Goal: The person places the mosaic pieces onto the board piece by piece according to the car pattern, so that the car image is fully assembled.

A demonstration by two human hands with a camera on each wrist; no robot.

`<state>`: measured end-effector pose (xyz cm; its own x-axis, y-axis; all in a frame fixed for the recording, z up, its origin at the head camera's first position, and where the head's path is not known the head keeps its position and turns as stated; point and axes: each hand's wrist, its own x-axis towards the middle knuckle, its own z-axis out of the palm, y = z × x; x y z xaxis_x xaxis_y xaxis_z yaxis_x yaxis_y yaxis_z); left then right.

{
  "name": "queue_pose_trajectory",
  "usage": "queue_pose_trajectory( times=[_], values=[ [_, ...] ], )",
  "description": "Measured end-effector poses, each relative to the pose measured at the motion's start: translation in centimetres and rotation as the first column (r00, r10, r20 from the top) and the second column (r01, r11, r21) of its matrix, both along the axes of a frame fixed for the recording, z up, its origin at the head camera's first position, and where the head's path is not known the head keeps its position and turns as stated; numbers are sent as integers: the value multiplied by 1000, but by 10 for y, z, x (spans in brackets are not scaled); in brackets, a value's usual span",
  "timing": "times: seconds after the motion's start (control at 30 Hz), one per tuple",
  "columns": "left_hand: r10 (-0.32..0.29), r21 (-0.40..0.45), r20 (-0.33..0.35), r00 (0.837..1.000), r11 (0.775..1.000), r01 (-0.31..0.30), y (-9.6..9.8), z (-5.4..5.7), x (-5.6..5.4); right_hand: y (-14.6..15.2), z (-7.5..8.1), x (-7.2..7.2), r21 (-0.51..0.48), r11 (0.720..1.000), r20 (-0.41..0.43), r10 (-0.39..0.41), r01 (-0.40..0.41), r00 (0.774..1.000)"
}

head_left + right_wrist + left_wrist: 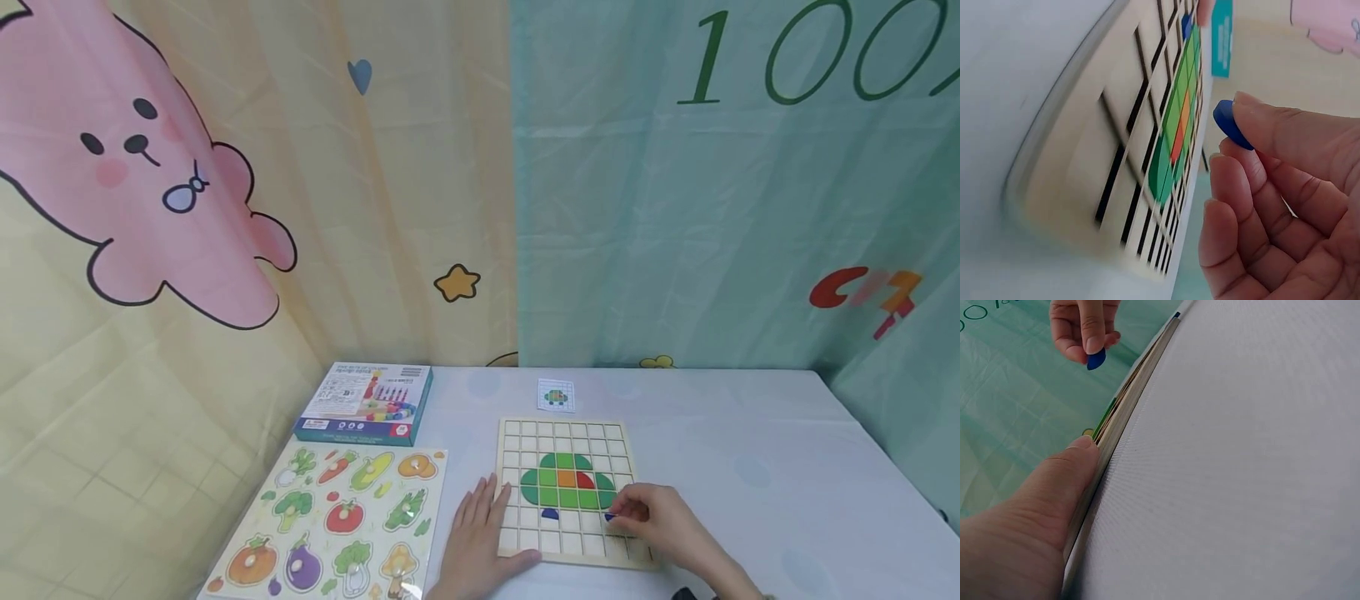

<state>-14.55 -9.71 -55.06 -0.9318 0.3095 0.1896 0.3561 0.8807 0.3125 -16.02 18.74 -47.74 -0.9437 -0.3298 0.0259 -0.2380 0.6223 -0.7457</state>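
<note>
A wooden grid board (525, 540) lies on the table, with green, orange and red tiles (567, 479) together on its middle. One dark blue half-round tile (551, 514) sits just below the green ones. Between thumb and fingertips, my right hand (663, 521) pinches a second blue tile (1230, 123), held above the lower right part of the board. In the right wrist view this blue tile is apart from the board. My left hand (476, 546) rests at the board's lower left edge with its fingers straight; its thumb (1063, 469) touches the board's rim.
A small pattern card (556, 396) lies behind the board. To the left lie a vegetable picture board (367, 517) and, behind it, a teal-edged box (365, 403). Curtains (637, 250) hang along the table's back edge.
</note>
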Motion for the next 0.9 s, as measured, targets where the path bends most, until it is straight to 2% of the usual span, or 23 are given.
queue_pose_trajectory(
  times=[0.13, 0.27, 0.53, 0.77, 0.9],
  values=[
    [6, -4, 4, 1000, 1000, -6, 0, 1, 0, -21, -1, -4, -7, 997, -9, 74, -74, 997],
    [12, -9, 12, 1000, 1000, -12, 1, 1, 1, -40, -4, -7, -16, 994, -12, 110, -110, 994],
    [15, -23, 6, 1000, 1000, -14, 1, 1, 0, -65, -8, -13, -9, 995, -48, 102, -102, 994],
    [13, -34, -28, 1000, 999, -14, 0, -2, -1, -73, -10, -15, 16, 992, -18, 126, -126, 992],
    [13, -38, -16, 1000, 999, -14, 0, -3, -2, -75, -12, -16, 24, 993, -8, 118, -118, 993]
  ],
)
